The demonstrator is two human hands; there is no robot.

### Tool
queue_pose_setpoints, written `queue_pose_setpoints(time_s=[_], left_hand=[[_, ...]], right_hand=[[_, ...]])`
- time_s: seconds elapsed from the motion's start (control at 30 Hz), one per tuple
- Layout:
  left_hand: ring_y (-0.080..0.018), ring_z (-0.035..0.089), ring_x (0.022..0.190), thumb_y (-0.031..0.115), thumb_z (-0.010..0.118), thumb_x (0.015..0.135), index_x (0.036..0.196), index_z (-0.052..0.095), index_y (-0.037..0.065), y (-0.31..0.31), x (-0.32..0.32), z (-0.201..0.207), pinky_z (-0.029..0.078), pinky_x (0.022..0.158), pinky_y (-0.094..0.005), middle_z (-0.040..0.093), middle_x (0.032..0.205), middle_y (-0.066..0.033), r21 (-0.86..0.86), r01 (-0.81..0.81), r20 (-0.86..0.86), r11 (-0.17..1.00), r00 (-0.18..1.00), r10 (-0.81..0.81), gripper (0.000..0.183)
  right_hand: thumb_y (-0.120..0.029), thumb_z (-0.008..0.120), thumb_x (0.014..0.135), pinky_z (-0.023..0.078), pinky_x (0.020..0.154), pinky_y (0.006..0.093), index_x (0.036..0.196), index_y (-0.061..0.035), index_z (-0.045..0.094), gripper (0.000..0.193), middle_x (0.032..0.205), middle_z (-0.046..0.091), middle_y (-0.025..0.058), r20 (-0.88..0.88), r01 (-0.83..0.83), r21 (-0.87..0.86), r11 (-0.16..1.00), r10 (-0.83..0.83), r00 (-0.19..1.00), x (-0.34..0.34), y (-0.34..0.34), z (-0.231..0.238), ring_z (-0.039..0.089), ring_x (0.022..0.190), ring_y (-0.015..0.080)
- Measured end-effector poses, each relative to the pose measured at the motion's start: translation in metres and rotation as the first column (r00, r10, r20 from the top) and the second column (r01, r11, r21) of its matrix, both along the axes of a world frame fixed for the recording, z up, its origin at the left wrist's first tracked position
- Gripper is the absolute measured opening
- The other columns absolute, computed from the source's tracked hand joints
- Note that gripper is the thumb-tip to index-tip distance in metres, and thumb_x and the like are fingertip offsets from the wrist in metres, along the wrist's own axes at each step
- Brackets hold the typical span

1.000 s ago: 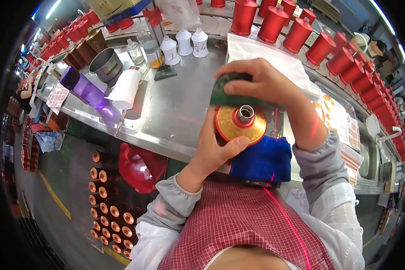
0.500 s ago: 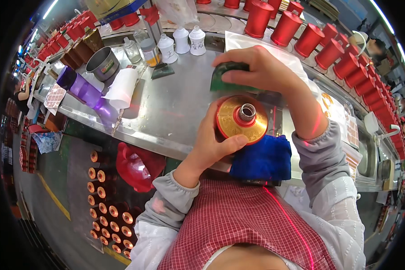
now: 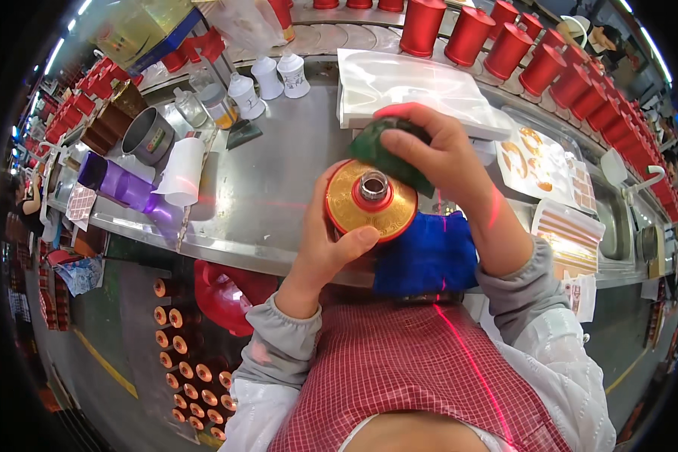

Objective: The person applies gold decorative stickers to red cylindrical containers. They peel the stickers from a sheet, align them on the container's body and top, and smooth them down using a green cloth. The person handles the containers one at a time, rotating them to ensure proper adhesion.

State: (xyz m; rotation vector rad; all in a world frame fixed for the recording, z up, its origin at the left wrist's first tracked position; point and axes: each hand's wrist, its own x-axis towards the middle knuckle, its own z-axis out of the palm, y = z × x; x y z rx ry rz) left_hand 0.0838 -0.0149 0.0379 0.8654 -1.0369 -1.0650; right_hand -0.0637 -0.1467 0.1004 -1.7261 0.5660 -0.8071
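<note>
My left hand [image 3: 320, 252] is wrapped round a red bottle with a gold shoulder [image 3: 348, 205], its thumb lying on the gold face. The bottle's bare round neck points up toward me. In my right hand [image 3: 441, 154] is a thin dark green scraper [image 3: 384, 151], pinched between thumb and fingers. The scraper lies against or just above the far right side of the bottle; exact contact is hard to make out. A folded blue cloth [image 3: 426, 256] lies at the table's near edge, under and right of the bottle.
Red canisters [image 3: 467, 36] line the conveyor behind the metal table [image 3: 279, 151]. White plastic sheets [image 3: 407, 87] and sticker sheets [image 3: 531, 162] lie to the right. White bottles [image 3: 267, 77], another green scraper [image 3: 242, 133], a grey pot [image 3: 147, 137] and a purple bottle [image 3: 117, 183] stand left.
The right hand has brought the green scraper down from beyond the bottle to its far right side, and its angle has tilted. The view has shifted, with the left hand keeping its hold.
</note>
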Motion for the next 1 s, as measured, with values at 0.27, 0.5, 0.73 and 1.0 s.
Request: queue_pose_setpoints(time_s=[0.27, 0.5, 0.73, 1.0], left_hand=[[-0.0350, 0.043, 0.128, 0.058, 0.077, 0.068, 0.145, 0.024, -0.002, -0.007, 0.026, 0.008, 0.019, 0.114, -0.0501, 0.045, 0.137, -0.0212, -0.497, -0.089, 0.654, 0.863, 0.616, 0.440, 0.111], [-0.0301, 0.049, 0.118, 0.047, 0.068, 0.083, 0.121, 0.053, 0.010, 0.017, 0.001, -0.002, 0.015, 0.113, -0.0586, 0.058, 0.120, -0.0090, -0.695, -0.217, 0.629, 0.685, 0.279, 0.726, 0.054], [-0.0291, 0.048, 0.116, 0.044, 0.075, 0.078, 0.126, 0.046, 0.003, 0.033, 0.000, -0.012, 0.025, 0.110, -0.0507, 0.056, 0.118, -0.0154, -0.689, -0.279, 0.568, 0.668, 0.365, 0.738, 0.069], [-0.0239, 0.051, 0.119, 0.041, 0.078, 0.074, 0.139, 0.031, -0.003, 0.000, -0.003, -0.004, 0.039, 0.102, -0.0361, 0.049, 0.129, -0.0159, -0.107, -0.119, 0.189, 0.987, 0.972, 0.138, 0.092]], right_hand=[[-0.014, 0.063, 0.091, 0.050, 0.076, 0.0229, 0.112, 0.0001, 0.061, 0.025, 0.094, 0.065, 0.0032, 0.068, 0.134, 0.069, 0.989, -0.139, 0.988, -0.012, 0.014, -0.008, 0.059, 0.086, 0.0077], [-0.015, 0.063, 0.092, 0.048, 0.083, 0.0237, 0.116, -0.0008, 0.060, 0.028, 0.101, 0.064, 0.0042, 0.038, 0.114, 0.087, 0.990, -0.117, 0.992, -0.012, 0.014, -0.013, 0.059, 0.093, 0.0094], [-0.013, 0.063, 0.091, 0.048, 0.083, 0.0237, 0.118, -0.0014, 0.059, 0.030, 0.101, 0.064, 0.0035, 0.051, 0.073, 0.105, 0.992, -0.079, 0.996, -0.013, 0.015, -0.010, 0.059, 0.092, 0.0088], [-0.015, 0.067, 0.086, 0.050, 0.077, 0.0279, 0.108, -0.0010, 0.064, 0.027, 0.090, 0.069, 0.0062, -0.182, 0.035, -0.305, 0.952, -0.094, 0.979, -0.004, -0.018, 0.021, 0.061, 0.083, 0.0100]])
